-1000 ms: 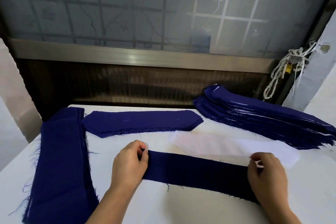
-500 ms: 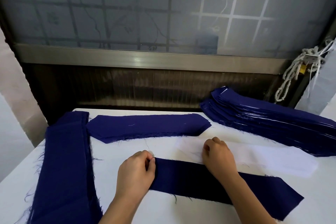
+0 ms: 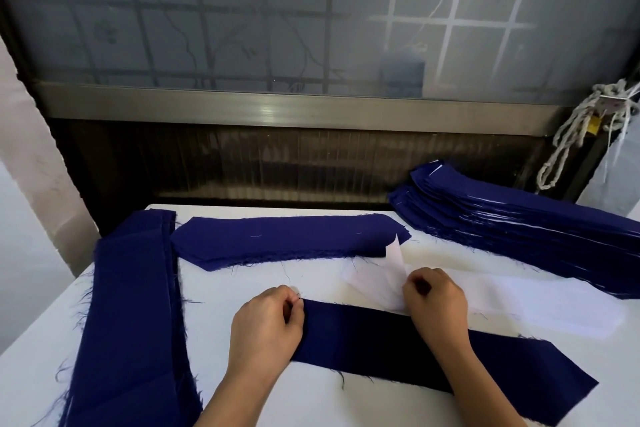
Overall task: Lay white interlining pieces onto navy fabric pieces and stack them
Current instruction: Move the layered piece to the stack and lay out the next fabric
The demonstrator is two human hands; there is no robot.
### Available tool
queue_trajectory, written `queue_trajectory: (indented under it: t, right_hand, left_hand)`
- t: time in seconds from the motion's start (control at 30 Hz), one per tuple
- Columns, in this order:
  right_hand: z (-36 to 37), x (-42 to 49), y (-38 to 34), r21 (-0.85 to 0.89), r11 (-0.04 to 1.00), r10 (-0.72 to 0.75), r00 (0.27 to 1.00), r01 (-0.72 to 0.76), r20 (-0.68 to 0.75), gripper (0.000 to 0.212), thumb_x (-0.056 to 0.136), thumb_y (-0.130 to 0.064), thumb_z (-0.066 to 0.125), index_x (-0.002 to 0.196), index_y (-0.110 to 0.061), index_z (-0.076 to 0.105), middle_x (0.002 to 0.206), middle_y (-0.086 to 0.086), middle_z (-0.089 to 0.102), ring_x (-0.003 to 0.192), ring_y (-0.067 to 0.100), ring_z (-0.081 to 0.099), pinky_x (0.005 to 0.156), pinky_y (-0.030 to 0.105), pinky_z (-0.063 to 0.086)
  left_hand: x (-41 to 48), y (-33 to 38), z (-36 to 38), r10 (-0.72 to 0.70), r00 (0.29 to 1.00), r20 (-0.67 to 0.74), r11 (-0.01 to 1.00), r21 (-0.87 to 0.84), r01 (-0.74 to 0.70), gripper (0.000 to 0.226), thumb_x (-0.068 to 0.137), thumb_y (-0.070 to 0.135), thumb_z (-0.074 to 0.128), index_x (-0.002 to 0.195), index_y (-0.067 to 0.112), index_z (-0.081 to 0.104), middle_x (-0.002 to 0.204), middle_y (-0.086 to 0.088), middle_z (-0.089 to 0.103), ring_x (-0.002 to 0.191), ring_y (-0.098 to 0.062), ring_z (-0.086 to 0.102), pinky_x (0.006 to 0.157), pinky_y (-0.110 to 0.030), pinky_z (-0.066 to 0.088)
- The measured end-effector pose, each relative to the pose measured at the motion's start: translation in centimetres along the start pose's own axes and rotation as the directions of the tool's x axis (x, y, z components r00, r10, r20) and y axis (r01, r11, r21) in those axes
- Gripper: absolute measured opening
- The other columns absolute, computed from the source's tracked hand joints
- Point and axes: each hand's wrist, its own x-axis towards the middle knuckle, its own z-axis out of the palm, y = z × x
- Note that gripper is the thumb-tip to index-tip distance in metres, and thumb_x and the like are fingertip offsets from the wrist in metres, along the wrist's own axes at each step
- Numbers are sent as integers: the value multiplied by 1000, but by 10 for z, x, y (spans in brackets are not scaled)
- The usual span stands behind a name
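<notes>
The left hand has its fingers curled, pinching the left end of the navy strip flat on the bench. The right hand, which held the strip's right end 1 second ago, has crossed to the white interlining piece just behind. It now pinches that piece's left tip, peeled upward. Pairing looks begun, though the interlining is not yet on the strip. The layered stack lies far right.

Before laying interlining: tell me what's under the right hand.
The right hand pinches the white interlining, end lifted; the navy strip runs beneath its wrist. What lies below the palm is covered.
</notes>
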Motion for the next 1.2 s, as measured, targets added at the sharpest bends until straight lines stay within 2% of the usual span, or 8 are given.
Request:
queue_trajectory:
  t: [0.33,0.47,0.6,0.73,0.8,0.93,1.13,1.2]
  right_hand:
    - [-9,0,-4,155,988,9,992,11,-127,17,85,-8,65,77,-23,67,87,-12,61,79,9,59,74,32,50]
    - [-15,-3,-9,227,973,10,979,37,-204,17,84,-8,66,78,-24,67,88,-13,62,82,9,59,77,42,52]
    - [-10,-12,-17,62,970,-218,951,237,-221,17,80,-3,71,81,-19,68,87,-8,60,83,13,56,84,37,41]
    - [1,-23,-30,-99,872,-489,853,479,-181,5,77,-11,64,79,-15,65,84,-5,58,78,17,53,77,36,39]
    - [7,-30,-38,-131,798,-601,791,588,-111,2,76,-13,62,77,-14,63,83,-3,56,77,19,50,74,36,39]
    - [18,-44,-49,-103,704,-699,712,702,75,2,75,-13,61,77,-14,59,85,-2,53,77,20,48,70,35,41]
    - [15,-43,-47,-17,820,-557,804,573,209,42,76,-20,54,119,-17,55,115,-6,59,107,12,50,99,26,33]
    - [14,-42,-47,-9,843,-525,826,538,205,55,69,-14,55,124,-15,54,108,-4,63,104,10,46,100,26,30]
  left_hand:
    - [-1,-1,3,39,999,-20,999,-6,-39,20,90,28,63,72,34,57,76,22,67,62,0,58,53,-13,38]
    - [-3,4,-1,44,998,-52,998,-33,-46,22,91,26,65,72,34,57,61,24,54,61,-3,54,51,-13,32]
    - [-4,10,-8,78,989,-125,969,-223,-105,15,92,34,64,80,41,61,77,26,60,85,-4,57,67,-15,41]
    - [-6,19,-7,114,990,85,848,-527,-52,33,86,68,52,97,43,70,105,25,63,108,-4,55,86,-21,43]
    - [-4,22,-3,98,978,186,781,-623,40,42,80,72,53,95,37,70,100,21,65,101,-3,59,87,-26,44]
    - [0,23,3,27,981,191,731,-673,111,61,80,67,58,71,8,47,63,-7,41,60,-13,41,60,-37,36]
    - [3,19,6,11,993,117,714,-696,74,63,78,56,67,71,-3,46,62,-19,36,59,-19,35,57,-34,33]
    - [-1,18,7,18,994,106,729,-682,60,62,76,56,68,68,-1,45,62,-16,32,59,-17,32,56,-32,31]
